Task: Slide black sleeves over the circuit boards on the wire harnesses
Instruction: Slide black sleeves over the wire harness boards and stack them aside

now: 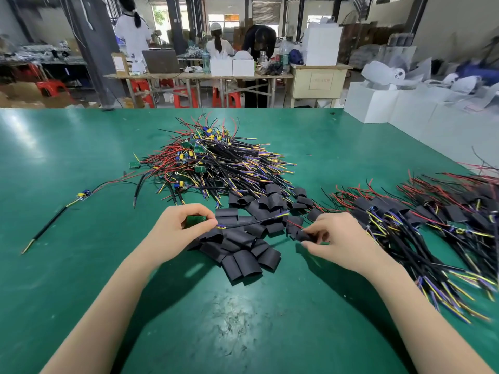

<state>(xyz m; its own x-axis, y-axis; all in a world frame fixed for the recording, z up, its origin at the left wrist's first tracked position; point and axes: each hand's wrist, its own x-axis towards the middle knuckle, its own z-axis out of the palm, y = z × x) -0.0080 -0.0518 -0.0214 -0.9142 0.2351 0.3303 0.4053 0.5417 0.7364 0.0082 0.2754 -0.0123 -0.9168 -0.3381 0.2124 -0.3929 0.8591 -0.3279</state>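
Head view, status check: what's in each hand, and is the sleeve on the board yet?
Left hand grips bare green circuit board. Right hand pinches black sleeve near red wire. Sleeve not yet on board. Loose sleeve pile lies between hands.

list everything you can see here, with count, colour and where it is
green table mat: one, green, covers the near worktable
bare wire harnesses with green circuit boards: a big tangled pile, red, black, yellow and purple wires, table centre
loose black sleeves: a heap, too many to count, between the hands
sleeved wire harnesses: many, in rows, table right
single stray harness: one, table left
white boxes: several, beyond the table's right edge
red plastic stools: several, under the far bench
people: three, at the far bench
left hand: holds a small green circuit board
right hand: pinches one black sleeve
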